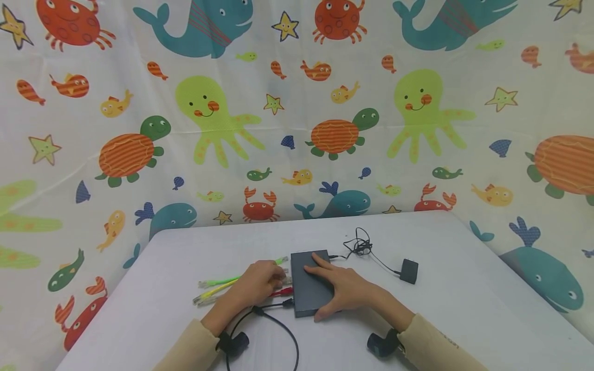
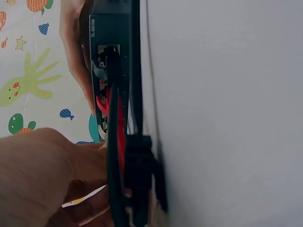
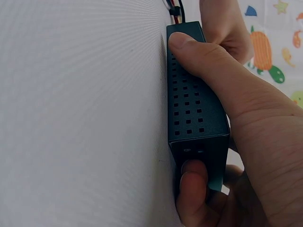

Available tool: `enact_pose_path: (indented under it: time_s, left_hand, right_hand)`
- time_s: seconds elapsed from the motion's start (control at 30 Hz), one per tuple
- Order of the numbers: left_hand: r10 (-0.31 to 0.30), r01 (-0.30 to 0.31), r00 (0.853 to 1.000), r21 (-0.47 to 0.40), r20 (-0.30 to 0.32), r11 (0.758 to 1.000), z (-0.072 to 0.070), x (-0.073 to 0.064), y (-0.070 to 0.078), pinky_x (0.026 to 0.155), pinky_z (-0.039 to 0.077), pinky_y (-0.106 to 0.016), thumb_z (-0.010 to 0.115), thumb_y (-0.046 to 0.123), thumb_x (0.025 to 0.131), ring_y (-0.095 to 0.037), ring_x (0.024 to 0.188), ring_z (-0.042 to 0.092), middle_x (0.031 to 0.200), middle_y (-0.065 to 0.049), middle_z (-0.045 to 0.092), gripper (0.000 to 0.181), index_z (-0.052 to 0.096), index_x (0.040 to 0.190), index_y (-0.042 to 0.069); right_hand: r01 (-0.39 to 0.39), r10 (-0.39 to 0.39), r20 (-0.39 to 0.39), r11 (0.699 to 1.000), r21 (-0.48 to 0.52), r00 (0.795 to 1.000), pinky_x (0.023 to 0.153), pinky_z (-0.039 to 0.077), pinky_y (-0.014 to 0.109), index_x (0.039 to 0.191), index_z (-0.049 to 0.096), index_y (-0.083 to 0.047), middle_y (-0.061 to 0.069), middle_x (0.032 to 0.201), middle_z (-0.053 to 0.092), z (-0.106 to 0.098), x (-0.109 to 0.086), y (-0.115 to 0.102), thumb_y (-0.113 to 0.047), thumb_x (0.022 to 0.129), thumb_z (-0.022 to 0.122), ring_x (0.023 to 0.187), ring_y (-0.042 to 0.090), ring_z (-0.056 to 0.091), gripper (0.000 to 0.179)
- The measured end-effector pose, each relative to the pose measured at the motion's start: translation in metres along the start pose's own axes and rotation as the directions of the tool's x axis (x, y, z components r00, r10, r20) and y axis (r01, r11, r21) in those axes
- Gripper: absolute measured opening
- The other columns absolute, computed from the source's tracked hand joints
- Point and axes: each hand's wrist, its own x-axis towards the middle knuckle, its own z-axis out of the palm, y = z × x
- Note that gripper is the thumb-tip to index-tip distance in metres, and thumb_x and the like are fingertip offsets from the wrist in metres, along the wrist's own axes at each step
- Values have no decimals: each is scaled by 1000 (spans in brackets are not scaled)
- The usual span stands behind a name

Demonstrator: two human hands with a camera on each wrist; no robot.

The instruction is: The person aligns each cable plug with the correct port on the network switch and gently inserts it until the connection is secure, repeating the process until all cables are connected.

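Note:
A dark network switch [image 1: 306, 291] lies on the table with its row of ports facing left. My right hand [image 1: 350, 288] grips it, thumb along the vented side [image 3: 187, 104] and fingertips at the power-lead end. At the port side, my left hand [image 1: 260, 282] has curled fingers and pinches a network cable's plug, mostly hidden by the fingers. A red cable [image 1: 284, 292] and a black cable [image 1: 280, 304] run into neighbouring ports. Green [image 1: 220, 282] and yellow [image 1: 214, 293] network cables pass under the left hand, their loose plugs pointing left.
A black power adapter [image 1: 409, 271] sits to the right, its coiled lead [image 1: 361, 247] running to the switch. The black cable loops toward the near edge of the white table [image 1: 464, 309]. Behind hangs a curtain [image 1: 297, 170] printed with sea animals.

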Motion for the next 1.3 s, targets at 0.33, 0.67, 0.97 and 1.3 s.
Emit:
enact_pose_path:
  time_s: [0.33, 0.67, 0.97, 1.3]
  left_hand:
    - [-2, 2, 1000, -6, -4, 1000, -1, -1, 2, 79, 53, -33, 70, 14, 86, -8, 85, 61, 90, 6, 68, 17, 75, 103, 14]
    - [6, -6, 1000, 31, 4, 1000, 1, -1, 1, 76, 54, -30, 70, 14, 86, -6, 82, 61, 90, 6, 68, 17, 75, 102, 14]
    - [1, -1, 1000, 45, 9, 999, 1, 0, 2, 76, 53, -30, 69, 14, 86, -6, 81, 60, 90, 7, 67, 17, 75, 102, 15]
    - [-3, 4, 1000, 54, -10, 999, 2, -2, 4, 77, 54, -31, 71, 14, 84, -7, 83, 61, 90, 7, 68, 18, 75, 102, 16]
  right_hand:
    - [-18, 18, 0, 1000, -2, 1000, 105, 38, 59, 149, 28, -44, -8, 164, 8, 2, 1, 0, -77, 59, 72, 143, 33, 33, 105]
    - [-18, 18, 1, 1000, -10, 1000, 104, 39, 57, 149, 28, -44, -8, 164, 8, 3, 1, 0, -78, 59, 71, 143, 32, 35, 105]
    - [-21, 21, -2, 1000, -1, 1000, 104, 36, 62, 149, 29, -43, -7, 164, 9, 2, 1, -1, -77, 59, 72, 143, 34, 34, 105]
    - [-19, 19, -5, 1000, -8, 1000, 104, 37, 60, 149, 29, -43, -8, 164, 9, 1, 0, -1, -77, 59, 72, 143, 33, 35, 105]
